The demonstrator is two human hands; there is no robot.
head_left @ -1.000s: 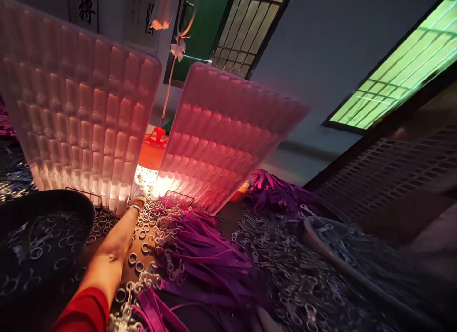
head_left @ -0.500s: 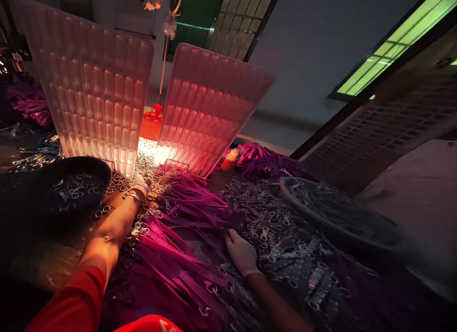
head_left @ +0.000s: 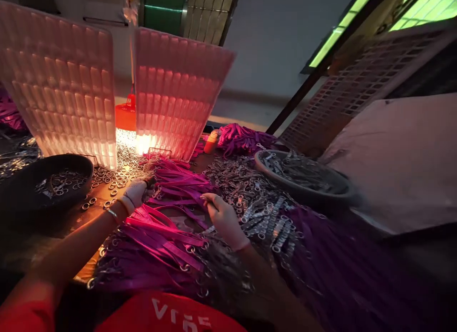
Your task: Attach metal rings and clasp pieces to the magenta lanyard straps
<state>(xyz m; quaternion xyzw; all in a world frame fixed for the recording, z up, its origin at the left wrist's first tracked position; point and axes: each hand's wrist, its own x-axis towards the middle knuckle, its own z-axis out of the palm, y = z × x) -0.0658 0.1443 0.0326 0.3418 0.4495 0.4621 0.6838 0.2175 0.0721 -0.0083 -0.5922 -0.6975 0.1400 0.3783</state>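
Magenta straps (head_left: 160, 230) are lying between my hands. I'm seemingly handling one, right hand (head_left: 224, 221) pinching its end; my left hand's (head_left: 135, 193) hold I can't tell. Continuing is calling for a steady pinch.

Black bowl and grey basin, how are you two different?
The black bowl has a dark rim; the grey basin has a paler one. The bowl's metal pieces lie low, with bare wall above them; the basin's heap reaches about its rim. The bowl is left of the left hand; the basin is right of the right hand. Both hold metal pieces.
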